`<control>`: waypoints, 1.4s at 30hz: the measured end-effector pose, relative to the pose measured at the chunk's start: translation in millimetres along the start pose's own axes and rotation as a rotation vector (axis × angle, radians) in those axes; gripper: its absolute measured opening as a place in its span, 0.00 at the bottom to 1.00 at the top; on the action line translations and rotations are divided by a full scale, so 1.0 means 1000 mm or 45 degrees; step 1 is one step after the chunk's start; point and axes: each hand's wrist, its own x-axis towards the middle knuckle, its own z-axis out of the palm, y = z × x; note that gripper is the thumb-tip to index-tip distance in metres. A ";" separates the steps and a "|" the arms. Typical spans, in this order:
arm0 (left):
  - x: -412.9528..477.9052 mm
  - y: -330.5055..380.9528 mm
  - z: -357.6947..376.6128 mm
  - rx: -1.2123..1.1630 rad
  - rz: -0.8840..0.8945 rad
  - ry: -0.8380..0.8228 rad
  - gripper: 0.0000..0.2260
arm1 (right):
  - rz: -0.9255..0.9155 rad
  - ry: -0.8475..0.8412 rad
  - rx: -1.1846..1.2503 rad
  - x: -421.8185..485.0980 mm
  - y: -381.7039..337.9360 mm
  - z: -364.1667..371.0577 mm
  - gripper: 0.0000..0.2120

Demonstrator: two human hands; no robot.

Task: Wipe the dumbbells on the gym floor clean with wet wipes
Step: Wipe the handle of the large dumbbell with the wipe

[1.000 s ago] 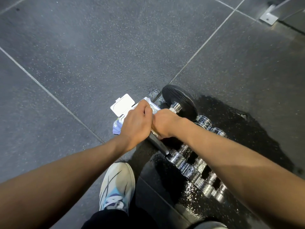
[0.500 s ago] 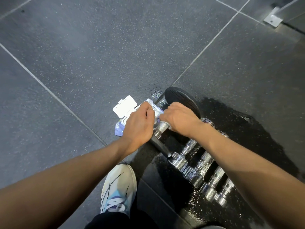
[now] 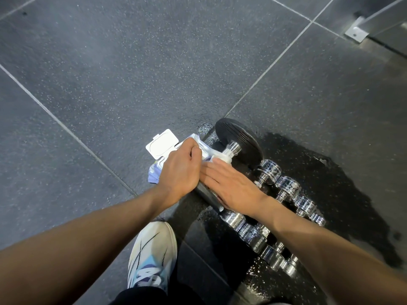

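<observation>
fingers of the right hand lie straight and close together, pressing flat on a white wet wipe that is draped over the chrome handle of the big dumbbell; nothing is pinched, the hand only pushes down. the left hand is just beside it, touching it, with its fingers curled under, but what they hold is hidden below the knuckles, so i cannot tell. under this hand lies the pack of wet wipes, its white lid flipped open, on the gym floor. the big dumbbell lies on the floor with its black plate on the far side from the person, and a row of small chrome dumbbells lies just beside it on a dark wet patch. a white shoe stands near. i judge the step in hand is wiping the handle of the big dumbbell. to do it well, the fingers should wrap the wipe around the handle, not only press from the top, and slide along its full length while turning it, so the underside also gets clean; the other hand should steady the weight, since a round plate may roll.
</observation>
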 end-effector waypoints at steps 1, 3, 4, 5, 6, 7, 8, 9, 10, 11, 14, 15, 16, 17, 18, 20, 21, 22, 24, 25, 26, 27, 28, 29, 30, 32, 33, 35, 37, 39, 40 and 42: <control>0.000 0.000 0.000 -0.002 -0.003 0.000 0.11 | -0.030 -0.017 0.036 0.003 0.004 -0.002 0.29; 0.000 0.000 -0.001 -0.014 -0.001 -0.004 0.11 | -0.057 -0.125 -0.013 0.011 0.014 -0.010 0.38; 0.000 0.000 -0.001 -0.015 0.001 -0.009 0.12 | -0.058 -0.223 -0.046 0.017 0.017 -0.017 0.41; 0.000 0.000 -0.001 -0.012 0.005 -0.014 0.12 | -0.048 -0.332 -0.051 0.025 0.018 -0.026 0.42; 0.000 -0.001 -0.001 -0.007 0.007 -0.015 0.12 | -0.025 -0.463 -0.051 0.035 0.019 -0.037 0.41; 0.000 -0.001 -0.001 -0.005 0.005 -0.016 0.12 | 0.010 -0.616 -0.055 0.045 0.018 -0.046 0.39; -0.001 0.000 -0.001 -0.006 0.001 -0.017 0.12 | 0.045 -0.745 -0.030 0.054 0.016 -0.056 0.37; -0.001 0.000 -0.001 -0.011 -0.002 -0.015 0.11 | 0.075 -0.833 0.003 0.061 0.015 -0.063 0.34; -0.001 0.000 -0.002 -0.015 -0.006 -0.014 0.11 | 0.110 -0.861 0.069 0.066 0.014 -0.068 0.31; -0.001 0.001 -0.002 -0.016 -0.011 -0.015 0.11 | 0.156 -0.849 0.149 0.067 0.014 -0.072 0.28; 0.000 0.002 -0.002 -0.016 -0.014 -0.016 0.11 | 0.243 -0.682 0.300 0.058 0.016 -0.073 0.21; 0.000 0.002 -0.002 -0.014 -0.012 -0.017 0.11 | 0.255 -0.604 0.341 0.053 0.017 -0.070 0.21; 0.000 0.002 -0.002 -0.015 -0.011 -0.018 0.11 | 0.276 -0.519 0.407 0.047 0.018 -0.068 0.19; 0.000 0.002 -0.002 -0.017 -0.009 -0.019 0.11 | 0.305 -0.457 0.473 0.041 0.021 -0.063 0.18; 0.000 0.002 -0.002 -0.019 -0.005 -0.020 0.11 | 0.330 -0.404 0.527 0.036 0.021 -0.060 0.17; -0.001 0.001 -0.002 -0.022 0.001 -0.020 0.11 | 0.336 -0.289 0.561 0.029 0.021 -0.054 0.12; -0.001 0.001 -0.002 -0.024 0.003 -0.020 0.12 | 0.330 -0.231 0.565 0.027 0.020 -0.051 0.11; -0.001 0.001 -0.002 -0.027 0.002 -0.021 0.12 | 0.342 -0.184 0.568 0.026 0.020 -0.048 0.12; -0.001 0.001 -0.002 -0.030 -0.002 -0.025 0.12 | 0.403 -0.113 0.580 0.025 0.018 -0.043 0.13; -0.001 0.001 -0.002 -0.030 -0.003 -0.025 0.12 | 0.433 -0.083 0.594 0.024 0.017 -0.041 0.13; -0.001 0.001 -0.002 -0.030 -0.002 -0.024 0.12 | 0.450 -0.056 0.606 0.024 0.016 -0.040 0.12; -0.001 0.001 -0.002 -0.028 -0.002 -0.024 0.12 | 0.453 -0.031 0.615 0.024 0.016 -0.038 0.11; -0.001 0.001 -0.002 -0.025 -0.003 -0.023 0.12 | 0.452 -0.007 0.615 0.024 0.016 -0.037 0.09; -0.001 0.001 -0.002 -0.021 -0.006 -0.023 0.12 | 0.447 0.014 0.604 0.024 0.016 -0.037 0.08; -0.001 0.001 -0.001 -0.017 -0.006 -0.021 0.12 | 0.434 0.030 0.589 0.025 0.016 -0.037 0.08; -0.001 0.001 -0.001 -0.017 -0.001 -0.014 0.12 | 0.407 0.049 0.561 0.026 0.017 -0.036 0.07; -0.001 0.001 -0.001 -0.017 0.002 -0.012 0.12 | 0.404 0.053 0.550 0.026 0.017 -0.036 0.07; 0.000 0.001 -0.001 -0.015 0.004 -0.009 0.12 | 0.397 0.068 0.521 0.026 0.019 -0.034 0.08; 0.000 0.000 -0.001 -0.014 0.001 -0.007 0.12 | 0.375 0.074 0.505 0.026 0.019 -0.033 0.09; 0.000 0.000 -0.001 -0.011 0.002 -0.007 0.12 | 0.360 0.055 0.506 0.026 0.019 -0.033 0.11; 0.000 0.001 -0.001 -0.008 0.003 -0.010 0.12 | 0.356 0.045 0.504 0.026 0.020 -0.032 0.12; -0.001 0.001 -0.001 -0.006 0.006 -0.013 0.12 | 0.344 0.023 0.491 0.025 0.024 -0.031 0.13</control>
